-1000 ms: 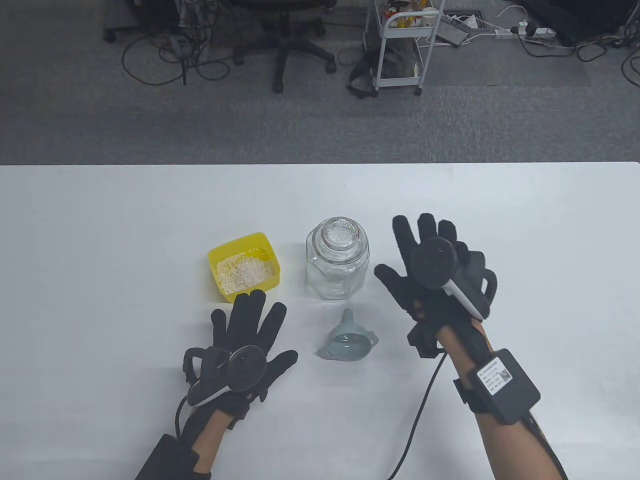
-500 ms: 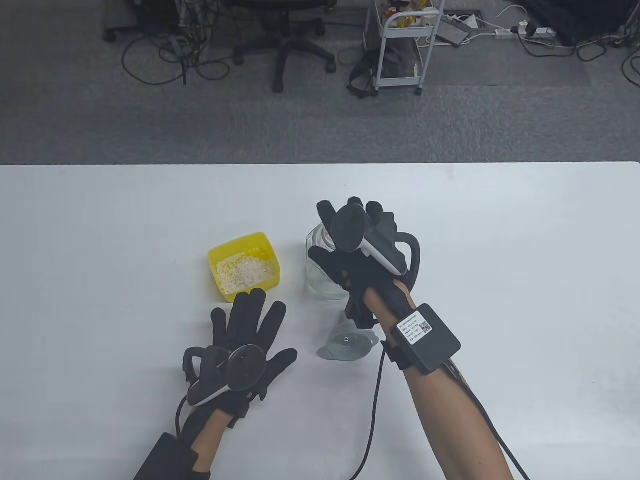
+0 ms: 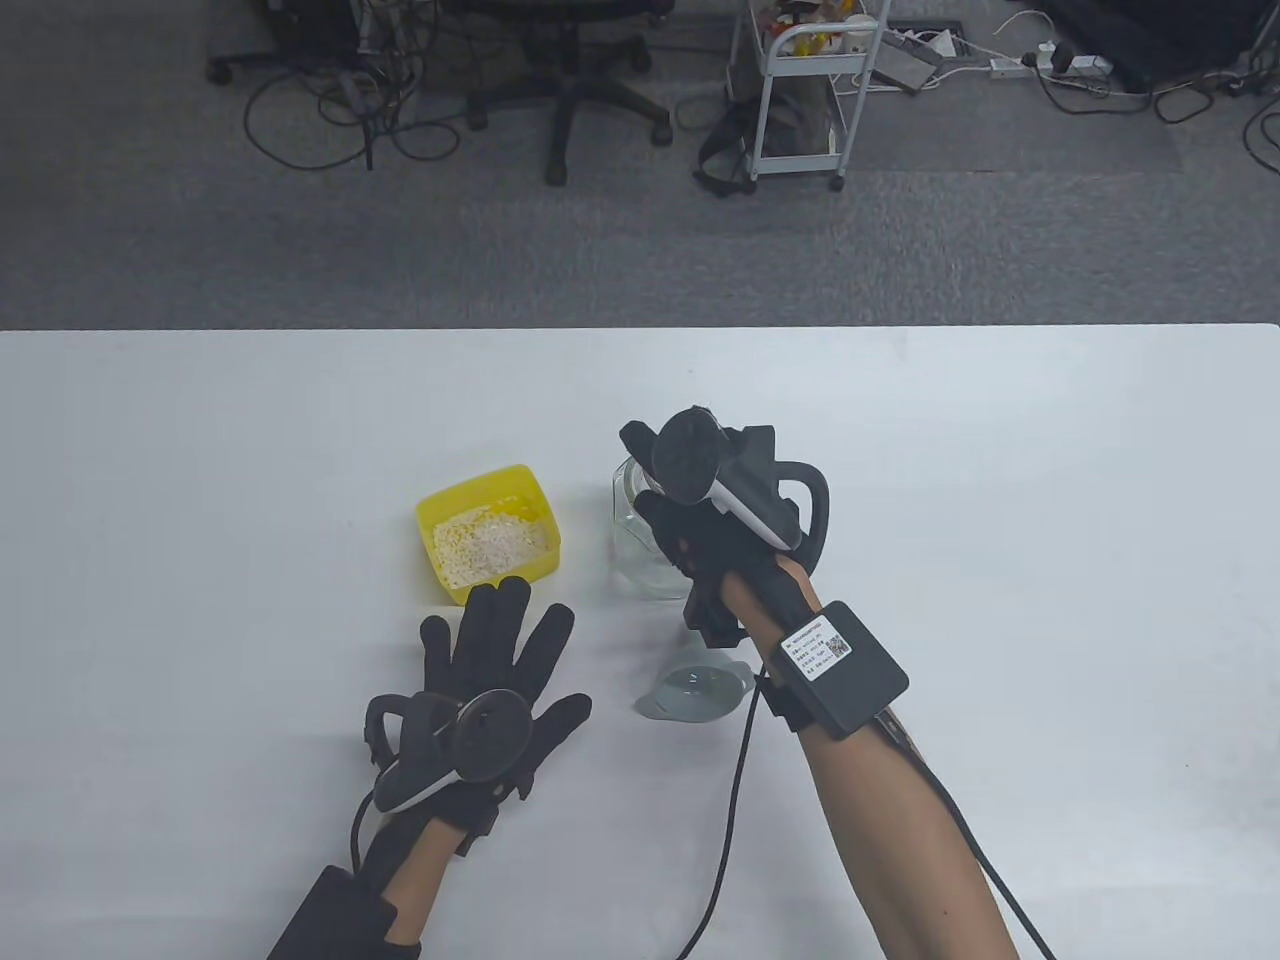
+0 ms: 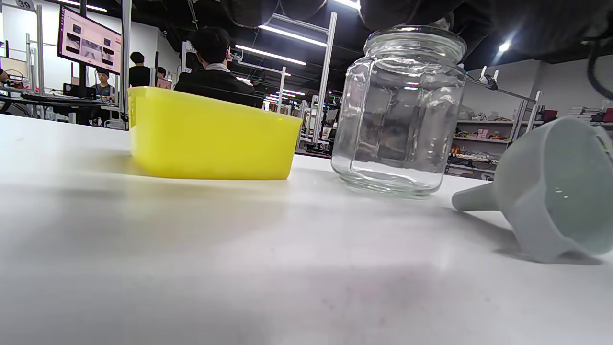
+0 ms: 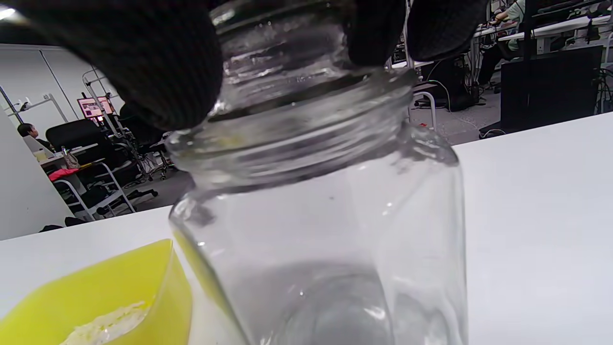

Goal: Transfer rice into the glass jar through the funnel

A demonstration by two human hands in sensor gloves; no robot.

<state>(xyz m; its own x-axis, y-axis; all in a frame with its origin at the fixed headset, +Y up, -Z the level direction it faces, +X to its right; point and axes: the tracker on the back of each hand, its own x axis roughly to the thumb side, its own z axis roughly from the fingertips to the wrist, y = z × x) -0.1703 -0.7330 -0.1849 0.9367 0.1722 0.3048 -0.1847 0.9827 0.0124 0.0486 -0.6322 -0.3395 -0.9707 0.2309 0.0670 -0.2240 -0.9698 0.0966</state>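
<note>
White table (image 3: 1050, 480) fills lower frame; grey carpet, cables above. Right hand (image 3: 715, 520) grips glass jar's lid (image 5: 287, 57); left hand (image 3: 490, 690) rests spread flat.

In the table view the right hand (image 3: 715, 520) covers the top of the glass jar (image 3: 632, 545) — its lid and mouth cannot be seen there — and the wrist hides the spout of the funnel (image 3: 692, 692). In the right wrist view the jar's base is cut off by the bottom edge, and the yellow tub (image 5: 96, 302) runs off the lower left corner.
</note>
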